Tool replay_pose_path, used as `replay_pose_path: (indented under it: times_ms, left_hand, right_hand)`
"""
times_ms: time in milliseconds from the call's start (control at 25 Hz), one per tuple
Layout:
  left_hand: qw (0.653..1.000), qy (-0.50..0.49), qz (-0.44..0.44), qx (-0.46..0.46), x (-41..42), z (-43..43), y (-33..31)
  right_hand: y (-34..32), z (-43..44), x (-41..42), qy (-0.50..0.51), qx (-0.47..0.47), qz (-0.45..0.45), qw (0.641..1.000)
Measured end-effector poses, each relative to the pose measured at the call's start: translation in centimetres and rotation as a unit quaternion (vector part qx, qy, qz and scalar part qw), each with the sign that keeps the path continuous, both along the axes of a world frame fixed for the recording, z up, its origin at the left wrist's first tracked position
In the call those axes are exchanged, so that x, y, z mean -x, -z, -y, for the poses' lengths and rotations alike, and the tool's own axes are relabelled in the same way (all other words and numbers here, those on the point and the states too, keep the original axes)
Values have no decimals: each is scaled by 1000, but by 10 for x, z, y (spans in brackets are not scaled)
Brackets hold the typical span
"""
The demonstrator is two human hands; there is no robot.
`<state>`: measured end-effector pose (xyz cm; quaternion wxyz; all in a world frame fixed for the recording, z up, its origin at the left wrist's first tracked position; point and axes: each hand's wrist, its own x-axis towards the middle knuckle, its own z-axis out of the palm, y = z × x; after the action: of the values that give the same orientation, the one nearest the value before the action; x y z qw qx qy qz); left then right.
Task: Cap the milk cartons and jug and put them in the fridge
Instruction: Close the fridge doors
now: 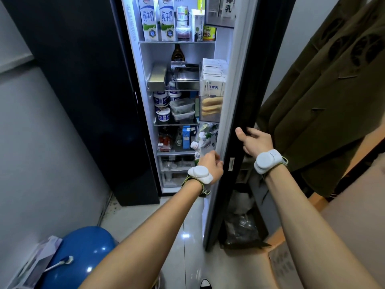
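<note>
Single head-mounted wide-angle view, looking forward and steeply down along both outstretched forearms. The left hand [210, 163] and right hand [253, 140] lie just right of centre, at arm's length from the lens, at the edge of the fridge door [235, 113]. Beyond them the lit fridge interior [179, 84] fills the upper centre; floor tiles [187, 236] lie beneath. Edges bow from lens distortion.

We've got the fridge door [235, 113] partly open w/ our right hand [253, 142] gripping its outer edge, thumb on the inner side, and our left hand [210, 163] curled at the door's inner edge, low down. Inside, top shelf holds two tall milk cartons [158, 19] side by side, upright; lower shelves have tubs, trays & containers. A blue ball [83, 253] sits on the floor, bottom left.
</note>
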<state>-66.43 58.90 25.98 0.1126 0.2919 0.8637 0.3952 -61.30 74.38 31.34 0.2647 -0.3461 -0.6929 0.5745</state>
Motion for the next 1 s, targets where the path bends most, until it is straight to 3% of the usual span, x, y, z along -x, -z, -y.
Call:
replay_pose_path:
  times_ms: [240,640,1000]
  left_hand:
    - [1000,-16,-2,0,19,3,2]
    - [994,-110,8,12,83,24,8]
    - [975,-222,8,14,164,42,5]
  right_hand:
    - [-16,31,26,-104,53,-21,993]
    - [-28,71,97,-281,85,37,955]
    - [-6,46,178,-249,114,58,960]
